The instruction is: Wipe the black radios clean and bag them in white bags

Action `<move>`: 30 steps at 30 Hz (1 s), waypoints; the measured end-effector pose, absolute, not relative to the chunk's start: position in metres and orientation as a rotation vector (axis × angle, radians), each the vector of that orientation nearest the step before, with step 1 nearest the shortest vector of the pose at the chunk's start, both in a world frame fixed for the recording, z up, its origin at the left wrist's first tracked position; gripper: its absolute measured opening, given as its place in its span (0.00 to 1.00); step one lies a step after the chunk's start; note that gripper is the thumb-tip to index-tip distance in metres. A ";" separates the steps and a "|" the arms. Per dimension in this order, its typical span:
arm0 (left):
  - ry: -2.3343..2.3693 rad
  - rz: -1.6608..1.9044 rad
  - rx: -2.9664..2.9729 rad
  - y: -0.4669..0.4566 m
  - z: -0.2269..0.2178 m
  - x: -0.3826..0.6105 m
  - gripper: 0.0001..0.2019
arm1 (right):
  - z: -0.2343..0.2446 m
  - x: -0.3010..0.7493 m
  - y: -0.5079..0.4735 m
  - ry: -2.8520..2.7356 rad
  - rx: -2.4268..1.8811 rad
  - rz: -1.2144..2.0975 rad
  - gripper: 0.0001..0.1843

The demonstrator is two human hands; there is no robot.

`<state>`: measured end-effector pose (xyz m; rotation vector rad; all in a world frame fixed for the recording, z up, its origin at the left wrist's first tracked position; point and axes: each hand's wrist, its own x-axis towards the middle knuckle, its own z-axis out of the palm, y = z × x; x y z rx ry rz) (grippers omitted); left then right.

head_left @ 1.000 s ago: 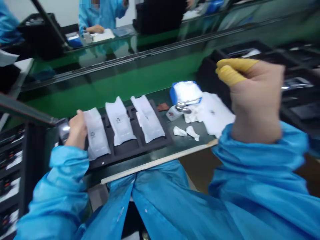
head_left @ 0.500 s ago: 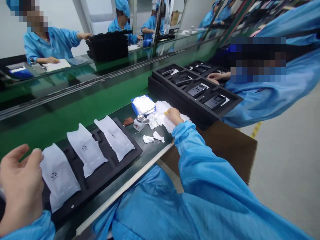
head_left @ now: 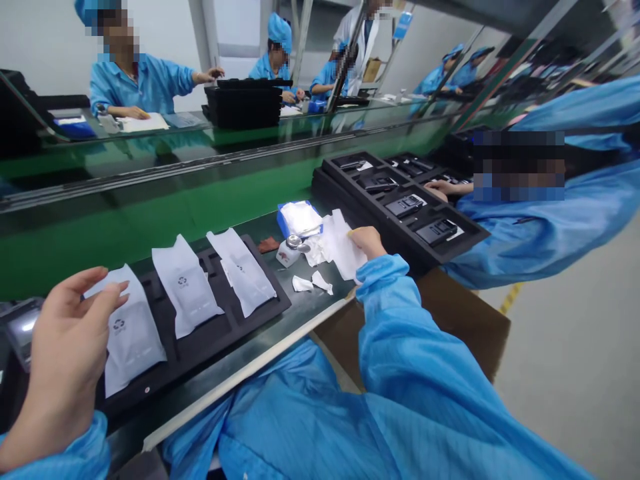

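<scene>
the left hand [head_left: 65, 360] spreads its fingers wide, tips on the nearest white pouch [head_left: 131, 340]: flat, matte, with a small recycling mark. it lies at the left end of the black tray [head_left: 210, 337], long axis pointing away toward the green belt [head_left: 150, 220]. the right hand [head_left: 369, 241] rests on white sheets [head_left: 343, 250]; its grip cannot be told.

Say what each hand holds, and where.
Left hand holds nothing; its open fingers rest on a corner of the leftmost white pouch. Right hand touches the loose white pouches at their edge; grip unclear.
</scene>
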<state>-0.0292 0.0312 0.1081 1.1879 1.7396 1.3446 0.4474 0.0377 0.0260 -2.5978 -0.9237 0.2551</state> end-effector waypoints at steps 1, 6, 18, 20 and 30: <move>1.736 1.348 1.182 0.029 0.109 -0.030 0.20 | 0.034 0.443 0.036 -0.892 -2.580 0.206 0.18; 1.569 1.340 1.122 0.031 0.110 -0.026 0.18 | 0.090 0.387 0.043 -0.965 -2.311 -0.052 0.14; 0.958 1.231 0.813 0.034 0.078 -0.038 0.33 | 0.078 0.108 0.032 -2.220 -1.147 0.308 0.08; 1.022 1.385 0.737 0.030 0.073 -0.057 0.31 | 0.076 0.090 0.032 -2.345 -1.122 0.326 0.10; 1.484 1.650 0.657 -0.006 0.066 -0.152 0.30 | 0.109 -0.008 0.134 -2.452 -1.329 0.481 0.19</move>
